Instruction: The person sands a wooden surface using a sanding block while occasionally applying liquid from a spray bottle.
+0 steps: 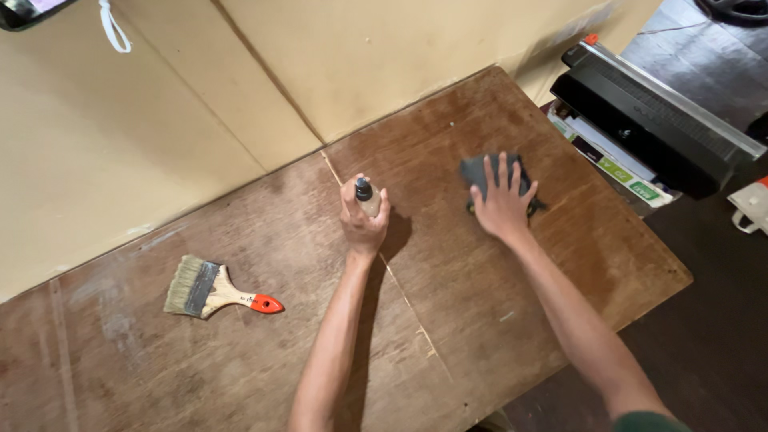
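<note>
Two bare hands are at work over a worn brown wooden tabletop point(448, 320). The left hand point(362, 220) is curled shut around a small spray bottle point(367, 198) with a dark cap and a pale body, holding it upright above the middle of the board; the fingers wrap the bottle so that only its cap and a strip of its side show. The right hand point(502, 202) lies flat with fingers spread, pressed palm-down on a dark grey cloth point(478, 172), which rests on the wood to the right of the bottle and a little farther off. The cloth's edges stick out past the fingertips on the far side and beside the thumb and little finger.

Well apart to the left, a wide paintbrush point(214, 291) lies flat on the table, its pale bristles pointing left and its wooden handle ending in an orange tip toward the right. A thin pale seam runs across the board from the far edge toward the near edge, passing under the left forearm. A beige wall point(160, 104) rises along the far side of the table. Beyond the table's right corner sits a long black machine point(652, 120) with flat packages stacked beneath it.
</note>
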